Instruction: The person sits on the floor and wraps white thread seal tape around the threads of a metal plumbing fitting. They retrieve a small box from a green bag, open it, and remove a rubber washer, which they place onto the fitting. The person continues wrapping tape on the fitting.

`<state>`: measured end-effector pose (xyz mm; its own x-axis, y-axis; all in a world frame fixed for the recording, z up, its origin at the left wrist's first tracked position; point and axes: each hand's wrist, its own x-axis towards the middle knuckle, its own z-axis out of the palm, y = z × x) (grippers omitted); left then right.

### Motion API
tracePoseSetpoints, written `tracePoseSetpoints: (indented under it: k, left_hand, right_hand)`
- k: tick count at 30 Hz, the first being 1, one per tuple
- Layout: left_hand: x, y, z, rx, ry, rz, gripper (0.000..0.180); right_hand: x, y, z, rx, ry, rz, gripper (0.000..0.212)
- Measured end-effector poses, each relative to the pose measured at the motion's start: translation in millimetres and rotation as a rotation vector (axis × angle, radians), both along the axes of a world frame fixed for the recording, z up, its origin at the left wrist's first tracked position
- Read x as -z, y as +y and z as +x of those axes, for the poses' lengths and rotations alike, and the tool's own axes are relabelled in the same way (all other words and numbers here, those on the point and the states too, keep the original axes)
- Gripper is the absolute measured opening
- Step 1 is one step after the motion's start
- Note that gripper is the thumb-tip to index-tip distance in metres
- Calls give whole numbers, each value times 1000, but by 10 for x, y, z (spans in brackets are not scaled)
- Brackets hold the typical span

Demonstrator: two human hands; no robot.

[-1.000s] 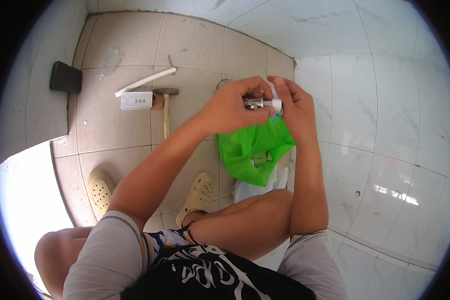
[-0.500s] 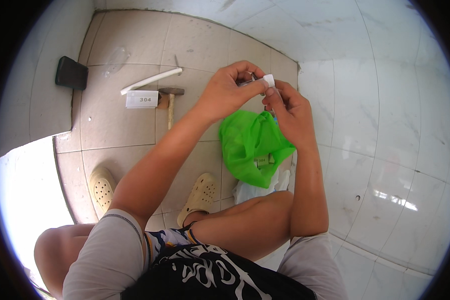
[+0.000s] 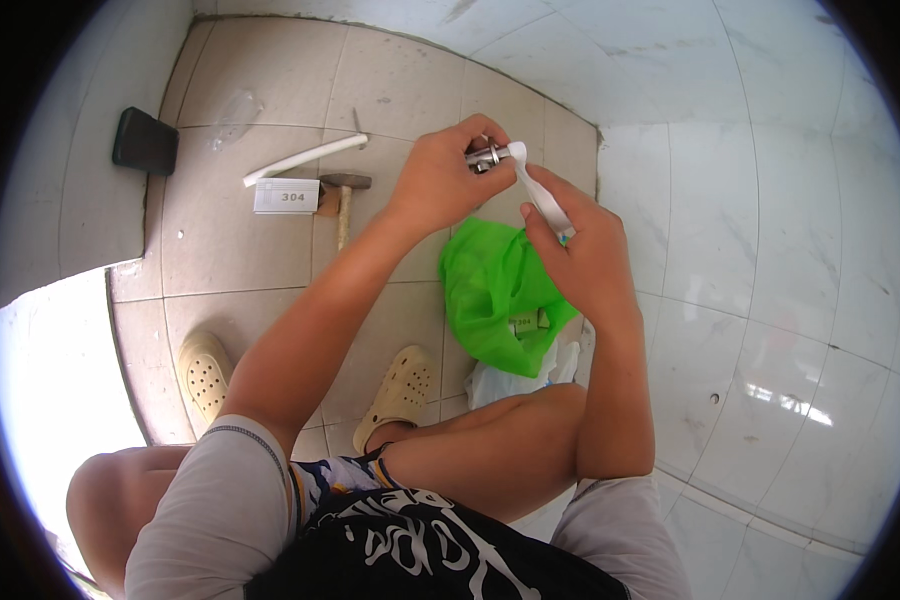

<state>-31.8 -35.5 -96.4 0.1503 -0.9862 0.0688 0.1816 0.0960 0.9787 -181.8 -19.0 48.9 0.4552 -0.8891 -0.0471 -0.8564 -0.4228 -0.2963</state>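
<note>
My left hand [image 3: 433, 182] is closed around a small chrome tap fitting [image 3: 484, 158], whose end points right. White thread seal tape [image 3: 544, 199] is wrapped on that end. From there a strip of it stretches down to my right hand [image 3: 592, 250], pinched between thumb and fingers. My fingers partly cover the fitting's body, so its full shape does not show. Below the hands, a green plastic bag [image 3: 490, 290] lies on the floor with small boxes [image 3: 526, 321] inside.
On the tiled floor to the left are a hammer [image 3: 344, 208], a white-and-grey box [image 3: 287, 197], a white tube [image 3: 305, 160] and a clear plastic wrapper [image 3: 236, 118]. A dark phone [image 3: 145, 141] rests on the ledge at far left. Tiled walls [image 3: 770, 220] rise ahead and right.
My right hand has drawn away down and to the right, and the white tape strip now shows stretched out. My left hand has shifted slightly left, showing more of the chrome tap fitting.
</note>
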Motion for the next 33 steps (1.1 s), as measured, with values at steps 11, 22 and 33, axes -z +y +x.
tracePoseSetpoints:
  k: [11,22,33]
  left_hand:
    - [64,72,-96,116,-333,-292,34]
    - [-143,235,-190,353,-285,-427,33]
    - [-383,258,-94,284,208,-152,28]
  right_hand:
    - [-72,2,-67,140,-539,354,40]
    - [-69,-199,-163,306,-845,242,54]
    - [16,-238,-313,425,-576,355,46]
